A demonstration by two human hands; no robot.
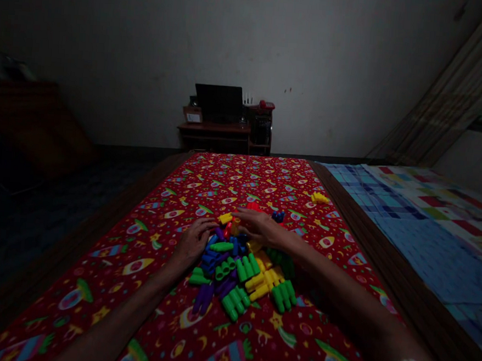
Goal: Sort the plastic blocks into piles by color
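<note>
On red patterned cloth (129, 249), heaped colourful blocks (247, 268), left hand (193, 241) beside, right hand (265, 228) above; both loosely curved, grip unclear

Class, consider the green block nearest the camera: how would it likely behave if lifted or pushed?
The green block would probably stay stiff, since its joined tubes look like moulded plastic. Hollow ends on a similar green block suggest it may be light. Its side-by-side tubes should discourage rolling.

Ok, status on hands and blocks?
Left hand beside the plastic blocks, right hand over them. Blocks loosely heaped. Right hand partly hides some.
</note>
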